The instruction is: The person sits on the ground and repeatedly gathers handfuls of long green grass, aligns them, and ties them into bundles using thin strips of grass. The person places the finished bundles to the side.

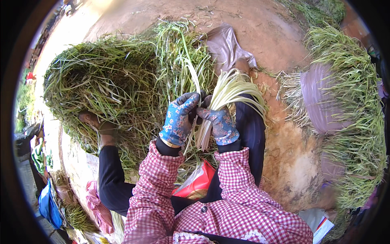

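Note:
My left hand (180,118), in a blue flowered glove with dark fingers, pinches a long pale green stalk (191,70) that rises toward the grass pile. Close beside it, my right hand (219,123) wears a matching glove. Its fingers are wrapped round a bundle of pale yellow-green stalks (234,90). The bundle's long ends droop over to the right, and its short whitish ends (204,136) point down toward me. Both hands meet at the fingertips, so the exact pinch between them is partly hidden.
A large heap of loose green leaves (109,77) spreads in front and to the left, with my bare foot against it. Leafy bundles wrapped in purplish plastic (323,97) line the right side. A plastic sheet (228,45) lies ahead; a red bag (200,181) sits between my legs.

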`<action>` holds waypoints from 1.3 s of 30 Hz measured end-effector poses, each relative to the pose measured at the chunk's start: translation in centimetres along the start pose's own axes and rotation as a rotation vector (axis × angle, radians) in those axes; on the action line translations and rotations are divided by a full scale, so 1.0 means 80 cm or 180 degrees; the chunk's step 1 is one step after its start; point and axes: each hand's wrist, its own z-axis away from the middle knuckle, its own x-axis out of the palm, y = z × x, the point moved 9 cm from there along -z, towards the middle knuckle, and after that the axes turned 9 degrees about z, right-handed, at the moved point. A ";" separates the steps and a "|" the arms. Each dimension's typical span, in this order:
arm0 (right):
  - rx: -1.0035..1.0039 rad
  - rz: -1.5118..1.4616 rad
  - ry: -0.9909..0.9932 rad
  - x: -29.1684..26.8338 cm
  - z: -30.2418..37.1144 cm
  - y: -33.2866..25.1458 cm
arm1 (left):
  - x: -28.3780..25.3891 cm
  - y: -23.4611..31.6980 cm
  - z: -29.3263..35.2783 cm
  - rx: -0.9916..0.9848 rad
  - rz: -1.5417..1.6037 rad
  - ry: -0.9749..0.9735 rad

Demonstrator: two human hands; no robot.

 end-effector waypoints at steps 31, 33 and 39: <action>-0.1095 -0.2293 0.0665 -0.072 0.015 -0.067 | -0.173 0.002 0.128 0.0310 -0.5444 -0.0864; -0.1072 -0.2316 0.0524 -0.077 0.016 -0.073 | -0.230 -0.006 0.139 -0.0446 -0.6296 -0.1131; -0.1185 -0.2700 0.0088 -0.083 0.025 -0.100 | -0.387 -0.007 0.187 -0.2492 -0.7852 -0.1075</action>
